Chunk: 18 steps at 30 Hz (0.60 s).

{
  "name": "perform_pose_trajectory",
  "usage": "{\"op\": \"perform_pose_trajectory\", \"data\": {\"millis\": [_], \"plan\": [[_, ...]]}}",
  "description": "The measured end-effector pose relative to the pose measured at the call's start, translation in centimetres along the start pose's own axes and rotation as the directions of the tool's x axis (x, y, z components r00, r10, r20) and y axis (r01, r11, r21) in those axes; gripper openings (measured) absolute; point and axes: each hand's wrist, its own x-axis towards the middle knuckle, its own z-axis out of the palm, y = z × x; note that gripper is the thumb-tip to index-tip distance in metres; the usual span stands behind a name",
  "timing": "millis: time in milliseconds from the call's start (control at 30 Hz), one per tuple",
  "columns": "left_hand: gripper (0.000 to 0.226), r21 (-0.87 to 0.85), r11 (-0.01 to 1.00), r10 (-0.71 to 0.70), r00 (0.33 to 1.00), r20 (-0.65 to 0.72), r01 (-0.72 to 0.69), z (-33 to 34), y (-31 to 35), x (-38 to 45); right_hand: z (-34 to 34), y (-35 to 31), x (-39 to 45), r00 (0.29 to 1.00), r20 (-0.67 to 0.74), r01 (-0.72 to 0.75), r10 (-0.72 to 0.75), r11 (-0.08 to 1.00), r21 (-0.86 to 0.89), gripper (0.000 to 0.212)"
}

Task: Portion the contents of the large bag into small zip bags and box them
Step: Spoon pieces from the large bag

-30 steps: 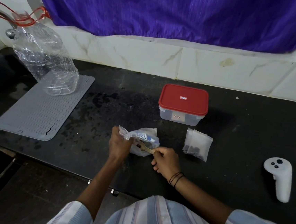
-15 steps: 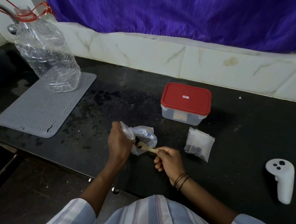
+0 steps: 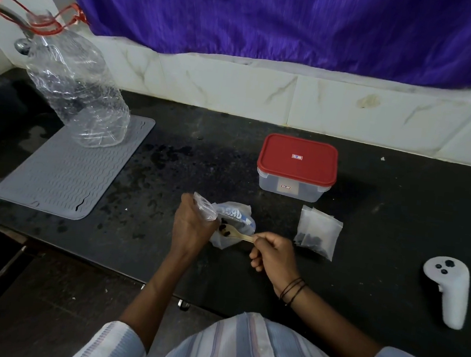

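— Left hand (image 3: 192, 226) first: what is it doing?

— Its fingers are curled round the crumpled mouth of the large bag (image 3: 234, 224), holding it open at the centre of the frame, low on the dark counter (image 3: 382, 221). It also seems to pinch a small clear bag (image 3: 204, 208) against the top, though the plastic is too crumpled to be sure.

— And the right hand (image 3: 274, 252)?

— It pinches the handle of a wooden spoon (image 3: 237, 233), whose bowl sits in the bag's mouth with dark pieces on it.

— So how far along would you say the job is?

— Partway, I'd judge. Just right of centre lie filled small bags (image 3: 318, 232), dark contents at their bottoms, resting flat on the counter and not yet boxed. Above them stands the box (image 3: 297, 168), its red lid on.

— What remains, then?

— Probably more scooping, sealing, then opening the box and putting the bags inside.

— Anything else about?

— A white controller (image 3: 448, 291) at lower right, a grey mat (image 3: 65, 173) at left with a clear bottle (image 3: 76, 91) on its far corner.
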Motion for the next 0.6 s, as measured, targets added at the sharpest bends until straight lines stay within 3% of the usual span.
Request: {"op": "perform_pose_trajectory", "data": {"millis": [167, 367, 600], "plan": [[0.055, -0.041, 0.995, 0.086, 0.996, 0.019, -0.085, -1.2, -0.8, -0.2, -1.4, -0.3, -0.9, 1.0, 0.001, -0.008, 0.008, 0.998, 0.065, 0.018], [0.041, -0.085, 0.964, 0.233, 0.958, -0.166, -0.25, -1.8, -0.7, -1.4, -3.1, -2.5, -3.3, 1.0, 0.026, 0.002, -0.005, 0.996, 0.091, 0.018], [0.033, -0.09, 0.899, 0.427, 0.904, -0.035, -0.428, -1.8, 2.4, -2.9, -4.3, -7.6, -5.7, 0.992, -0.018, 0.129, -0.128, 0.973, 0.192, 0.018]]}}
